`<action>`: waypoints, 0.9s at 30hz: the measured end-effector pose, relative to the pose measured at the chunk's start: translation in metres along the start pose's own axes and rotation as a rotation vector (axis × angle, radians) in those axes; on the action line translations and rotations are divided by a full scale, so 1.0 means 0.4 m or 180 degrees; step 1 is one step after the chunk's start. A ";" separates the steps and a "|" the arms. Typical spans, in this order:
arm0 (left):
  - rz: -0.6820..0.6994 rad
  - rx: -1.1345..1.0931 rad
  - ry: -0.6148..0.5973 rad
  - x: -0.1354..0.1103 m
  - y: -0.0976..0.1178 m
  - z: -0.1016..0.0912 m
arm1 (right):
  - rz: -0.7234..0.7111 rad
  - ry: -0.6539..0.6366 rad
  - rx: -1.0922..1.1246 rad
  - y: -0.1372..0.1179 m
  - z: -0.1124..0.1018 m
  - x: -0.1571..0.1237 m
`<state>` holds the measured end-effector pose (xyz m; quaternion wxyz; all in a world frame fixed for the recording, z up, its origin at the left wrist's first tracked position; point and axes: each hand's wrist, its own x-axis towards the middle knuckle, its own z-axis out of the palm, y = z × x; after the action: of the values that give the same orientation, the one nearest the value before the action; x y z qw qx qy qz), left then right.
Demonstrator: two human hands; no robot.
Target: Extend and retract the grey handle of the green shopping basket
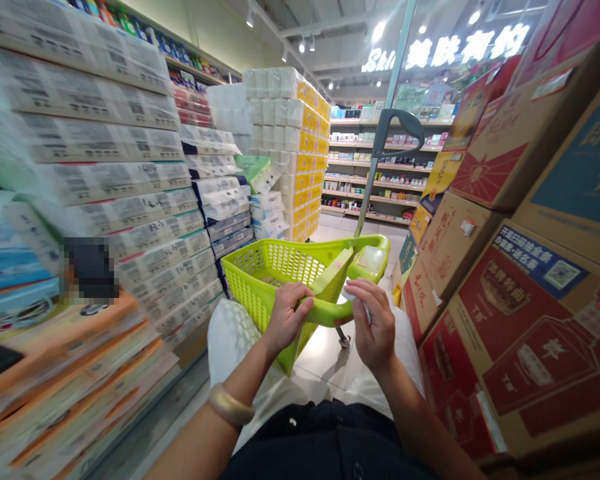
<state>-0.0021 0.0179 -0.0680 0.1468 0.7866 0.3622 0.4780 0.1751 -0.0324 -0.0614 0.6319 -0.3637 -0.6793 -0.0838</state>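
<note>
In front of me is a lime-green rolling shopping basket (250, 277) with perforated sides, tilted between my white-trousered legs. My left hand (289, 315) is closed over the green rim nearest me, thumb on top. At the right end of that rim, my right hand (376, 323) curls its fingers around something small and white, like a wipe (350, 293), pressed against the green plastic. Most of this white thing is hidden by the fingers. From the basket's far side rises a metal pole topped by a dark grey pull handle (400, 135). A caster (345, 342) shows below.
Tall stacks of wrapped tissue packs (120, 140) stand at left, with orange packs (90, 373) lower down. Printed cardboard cartons (540, 320) wall the right side. Farther back are yellow-and-white paper packs (305, 160) and product shelves (350, 160).
</note>
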 end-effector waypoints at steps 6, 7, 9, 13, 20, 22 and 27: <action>-0.0107 -0.0206 -0.0017 0.007 -0.009 -0.016 | -0.0202 -0.0318 0.0049 -0.023 0.008 -0.007; -0.0108 -0.0251 -0.0005 0.008 -0.014 -0.019 | -0.0268 -0.0397 0.0075 -0.024 0.008 -0.006; -0.0108 -0.0353 0.0001 0.010 -0.026 -0.025 | -0.0315 -0.0484 0.0095 -0.019 0.008 0.000; -0.0167 -0.0543 0.0018 0.015 -0.039 -0.036 | -0.0139 -0.0422 0.0005 0.004 0.004 0.021; -0.0639 -0.0720 0.0187 0.026 -0.047 -0.059 | -0.0343 -0.0754 0.0041 -0.019 0.023 0.024; -0.0763 -0.0731 0.0174 0.033 -0.057 -0.068 | -0.0426 -0.0862 0.0027 -0.022 0.030 0.028; -0.1024 -0.0887 -0.0123 0.063 -0.092 -0.101 | -0.0404 -0.0896 -0.0336 0.015 0.033 0.061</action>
<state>-0.0454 0.0568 -0.0528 0.3355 0.6997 0.4106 0.4787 0.1698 -0.0110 -0.0435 0.5039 -0.3609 -0.7773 -0.1073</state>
